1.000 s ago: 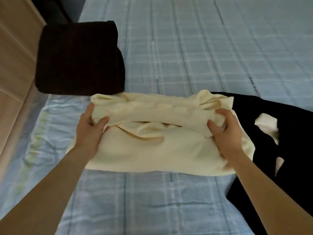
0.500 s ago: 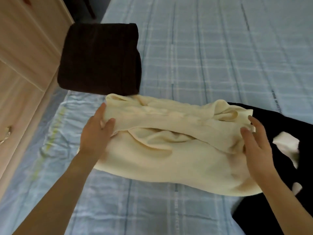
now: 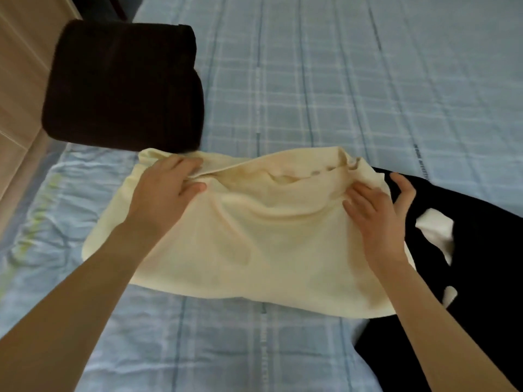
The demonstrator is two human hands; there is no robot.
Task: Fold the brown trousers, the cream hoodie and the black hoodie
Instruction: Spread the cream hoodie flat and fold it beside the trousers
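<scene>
From my station, the far left showed a wooden cabinet (image 3: 17, 80) hard against the bed. The brown trousers (image 3: 124, 83) lay folded in a thick block at that edge of the blue checked bedsheet (image 3: 339, 80). I judged them done, but they sat close to the drop beside the cabinet. Their near edge seemed to touch the far left corner of the cream hoodie (image 3: 254, 250), so a careless pull could have nudged them askew.

The left hand (image 3: 164, 190) pinched the hoodie's far edge between fingers and thumb. The hoodie lay across the middle of the bed, roughly folded into a wide band. Its far edge was bunched, with a sleeve or the hood tucked loosely inside; I could not tell which. My worry was that flattening the fold over that lump would have left it uneven or let it spring open.

The right hand (image 3: 376, 213) lay open with fingers spread, some on the cream fabric and some reaching past its right edge. With only one side gripped, the cloth could have skewed.

Further right, the black hoodie (image 3: 481, 264) lay unfolded with white patches (image 3: 435, 230) showing, and the cream hoodie's right end overlapped it. Sliding or lifting the cream one could have snagged it and rumpled both.
</scene>
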